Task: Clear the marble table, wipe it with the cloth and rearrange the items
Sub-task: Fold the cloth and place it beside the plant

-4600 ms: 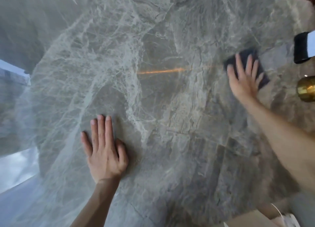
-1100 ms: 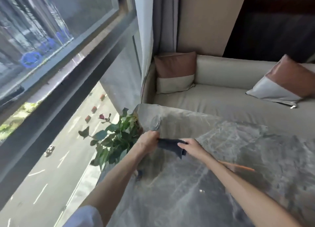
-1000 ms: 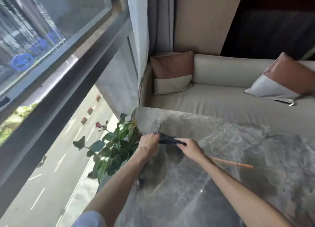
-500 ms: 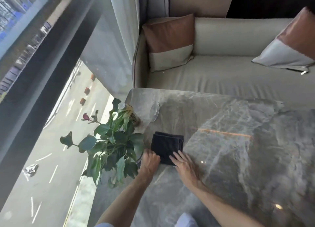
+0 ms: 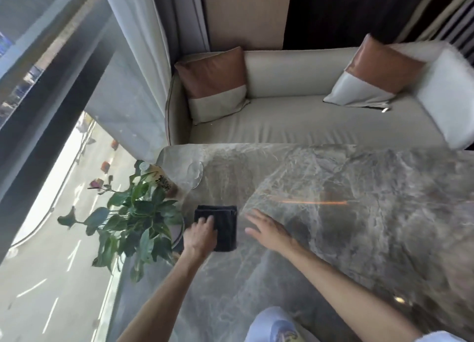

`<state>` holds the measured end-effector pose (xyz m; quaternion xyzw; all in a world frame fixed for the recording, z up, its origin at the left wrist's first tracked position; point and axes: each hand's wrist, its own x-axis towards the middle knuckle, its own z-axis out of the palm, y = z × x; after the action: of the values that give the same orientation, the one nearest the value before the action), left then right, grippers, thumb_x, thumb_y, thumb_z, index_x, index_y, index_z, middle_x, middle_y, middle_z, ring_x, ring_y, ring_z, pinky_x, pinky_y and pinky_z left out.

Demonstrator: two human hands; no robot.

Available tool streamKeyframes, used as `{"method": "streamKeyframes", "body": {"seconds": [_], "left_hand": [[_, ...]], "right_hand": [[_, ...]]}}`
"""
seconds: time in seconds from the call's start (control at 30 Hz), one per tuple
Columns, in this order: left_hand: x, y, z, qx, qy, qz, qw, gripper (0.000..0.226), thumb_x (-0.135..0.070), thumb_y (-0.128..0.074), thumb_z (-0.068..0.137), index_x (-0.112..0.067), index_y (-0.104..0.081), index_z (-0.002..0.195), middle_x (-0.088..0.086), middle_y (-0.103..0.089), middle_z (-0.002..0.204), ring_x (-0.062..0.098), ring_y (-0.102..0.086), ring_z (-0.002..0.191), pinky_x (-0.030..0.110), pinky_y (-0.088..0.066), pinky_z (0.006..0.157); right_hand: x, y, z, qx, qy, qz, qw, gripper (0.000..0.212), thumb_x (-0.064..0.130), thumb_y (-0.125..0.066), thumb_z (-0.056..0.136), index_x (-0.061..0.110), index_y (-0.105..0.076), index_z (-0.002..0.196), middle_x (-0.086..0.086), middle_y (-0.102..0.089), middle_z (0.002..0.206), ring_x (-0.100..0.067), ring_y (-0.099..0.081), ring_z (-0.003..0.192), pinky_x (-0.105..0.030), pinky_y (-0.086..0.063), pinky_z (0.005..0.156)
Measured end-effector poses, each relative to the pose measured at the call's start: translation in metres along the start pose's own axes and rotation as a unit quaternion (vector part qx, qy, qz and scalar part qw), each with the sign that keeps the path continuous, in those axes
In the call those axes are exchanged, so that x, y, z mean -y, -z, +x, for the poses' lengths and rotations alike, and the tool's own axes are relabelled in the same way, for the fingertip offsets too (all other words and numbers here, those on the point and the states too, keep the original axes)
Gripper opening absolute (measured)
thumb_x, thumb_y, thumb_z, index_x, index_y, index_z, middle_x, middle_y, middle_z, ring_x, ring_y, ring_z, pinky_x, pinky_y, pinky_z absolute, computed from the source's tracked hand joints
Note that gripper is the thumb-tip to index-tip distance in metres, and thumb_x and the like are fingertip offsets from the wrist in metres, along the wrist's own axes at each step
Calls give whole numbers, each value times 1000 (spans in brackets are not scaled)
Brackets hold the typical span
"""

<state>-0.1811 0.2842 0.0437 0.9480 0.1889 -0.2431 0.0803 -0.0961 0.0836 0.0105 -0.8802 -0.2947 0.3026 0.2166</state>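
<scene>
A dark folded cloth [image 5: 225, 223] lies flat on the grey marble table [image 5: 333, 213] near its left edge. My left hand [image 5: 201, 235] rests on the cloth's near left part, fingers pressed down on it. My right hand [image 5: 269, 230] hovers just right of the cloth with fingers spread, not touching it. A green leafy potted plant [image 5: 133, 226] stands at the table's left edge, right beside my left hand. A clear glass dish [image 5: 195, 173] and a bottle with a label [image 5: 161, 180] stand at the far left corner.
A beige sofa [image 5: 307, 121] with two brown-and-white cushions [image 5: 215, 82] runs along the table's far edge. A large window [image 5: 51, 162] with a curtain [image 5: 138, 59] is on the left. A thin orange streak of light [image 5: 313, 202] crosses the marble.
The cloth, held between both hands a second ago, now lies folded on the table. My right hand has slid off it to the right; my left hand has moved onto it.
</scene>
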Motion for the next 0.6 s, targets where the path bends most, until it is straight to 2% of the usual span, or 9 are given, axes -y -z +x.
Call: {"method": "streamKeyframes", "body": {"seconds": [0.07, 0.13, 0.3, 0.37, 0.47, 0.6], "left_hand": [[-18, 6, -15, -55, 12, -77, 995, 40, -37, -41, 91, -23, -46, 128, 8, -59, 126, 34, -60, 109, 44, -50, 85], [-39, 3, -37, -76, 21, -109, 991, 39, -36, -42, 92, -21, -49, 128, 9, -58, 128, 35, -59, 111, 44, -49, 88], [-116, -44, -123, -106, -27, -142, 984, 37, -24, -48, 91, -20, -54, 127, 4, -56, 131, 33, -61, 108, 43, -52, 82], [-152, -68, -154, -90, -43, -132, 986, 37, -24, -50, 91, -23, -55, 128, 0, -56, 134, 31, -62, 109, 40, -51, 86], [-203, -97, -185, -14, -53, -76, 996, 38, -30, -46, 93, -26, -53, 130, -1, -55, 137, 27, -59, 117, 37, -46, 96], [-270, -122, -207, 42, -82, -43, 995, 40, -36, -41, 94, -28, -50, 131, 0, -57, 134, 25, -58, 118, 35, -43, 98]], "right_hand": [[-22, 22, -34, -63, -28, 41, 997, 48, 41, -45, 97, 22, -45, 141, 3, -37, 153, -16, -37, 140, -32, -35, 112], [-51, 32, -78, -103, -54, 64, 991, 46, 40, -45, 98, 19, -49, 138, 3, -43, 149, -14, -40, 138, -30, -34, 112], [-140, 16, -215, -132, -121, 61, 982, 44, 33, -47, 98, 20, -48, 141, -2, -29, 157, -15, -27, 145, -27, -28, 113], [-178, 7, -266, -123, -148, 56, 980, 44, 31, -52, 96, 17, -51, 138, -7, -32, 156, -16, -28, 145, -23, -26, 112], [-229, -1, -338, -97, -201, 61, 973, 47, 33, -56, 93, 15, -54, 136, -13, -36, 153, -21, -33, 143, -26, -25, 114], [-276, -3, -423, -64, -275, 53, 958, 53, 48, -49, 93, 22, -50, 139, -11, -33, 155, -22, -30, 144, -31, -24, 116]]}}
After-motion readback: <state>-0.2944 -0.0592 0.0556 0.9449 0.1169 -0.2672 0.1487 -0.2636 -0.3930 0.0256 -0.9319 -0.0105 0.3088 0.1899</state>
